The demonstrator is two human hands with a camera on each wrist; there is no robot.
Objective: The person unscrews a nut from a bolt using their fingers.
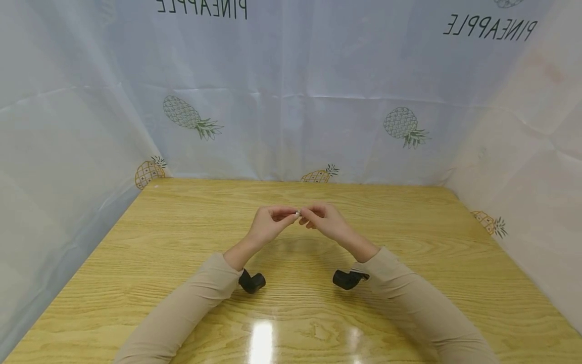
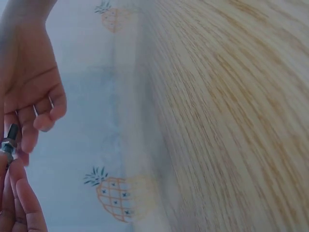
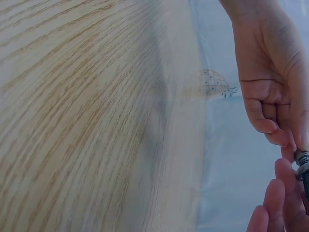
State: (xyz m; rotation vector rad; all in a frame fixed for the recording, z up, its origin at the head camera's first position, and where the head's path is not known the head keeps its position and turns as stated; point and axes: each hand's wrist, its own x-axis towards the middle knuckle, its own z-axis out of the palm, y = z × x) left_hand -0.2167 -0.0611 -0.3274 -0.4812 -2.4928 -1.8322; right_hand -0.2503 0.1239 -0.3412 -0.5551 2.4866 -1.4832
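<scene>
A small metal bolt with a nut on its thread is between the two hands, above the table. My left hand pinches the head end between thumb and fingers. From the other side my right hand brings its thumb and index finger to the nut, its other fingers curled loosely. In the right wrist view the bolt head sits under the left thumb, and the threaded shank runs toward the right hand, partly cut off by the frame edge.
Both hands are over a wood-grain table. White curtains printed with pineapples hang behind it and along both sides. Black wrist mounts stick out under the left sleeve and the right sleeve.
</scene>
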